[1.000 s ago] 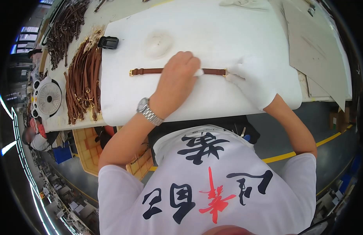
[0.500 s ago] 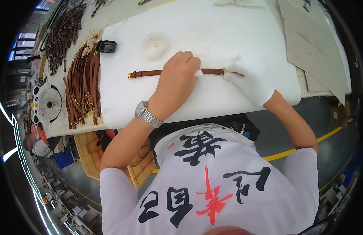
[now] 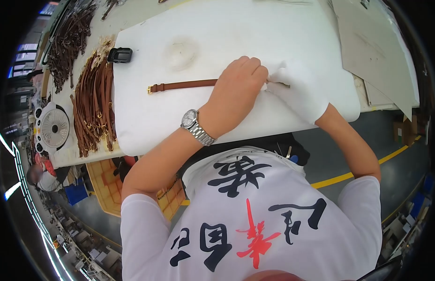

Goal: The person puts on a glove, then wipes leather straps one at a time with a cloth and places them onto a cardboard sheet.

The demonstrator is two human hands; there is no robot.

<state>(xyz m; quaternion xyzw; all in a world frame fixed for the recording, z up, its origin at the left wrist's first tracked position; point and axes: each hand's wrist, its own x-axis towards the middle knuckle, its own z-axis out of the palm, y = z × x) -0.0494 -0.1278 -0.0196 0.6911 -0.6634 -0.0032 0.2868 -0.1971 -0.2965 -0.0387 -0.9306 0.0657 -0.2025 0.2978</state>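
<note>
A narrow brown leather strap [image 3: 187,85] with a gold buckle at its left end lies across the white sheet [image 3: 180,117]. My left hand [image 3: 240,86], bare with a watch on the wrist, is closed over the strap near its right end. A bit of white material, perhaps a cloth, pokes out beneath its fingers. In a white glove, my right hand [image 3: 302,89] pinches the strap's right end, whose dark tip shows between the fingers. Both hands nearly touch, and the strap's gold fitting there is mostly hidden.
Bundled brown straps with gold buckles [image 3: 93,98] lie left of the sheet, with darker straps [image 3: 72,47] behind. A black box-like object [image 3: 120,55] sits on the sheet's left edge. A white fan [image 3: 54,128] stands at far left; grey boards [image 3: 374,51] lie right.
My left hand has slid right along the strap with the white material, up to my gloved right hand. More strap shows on the left. The right hand stays nearly in place.
</note>
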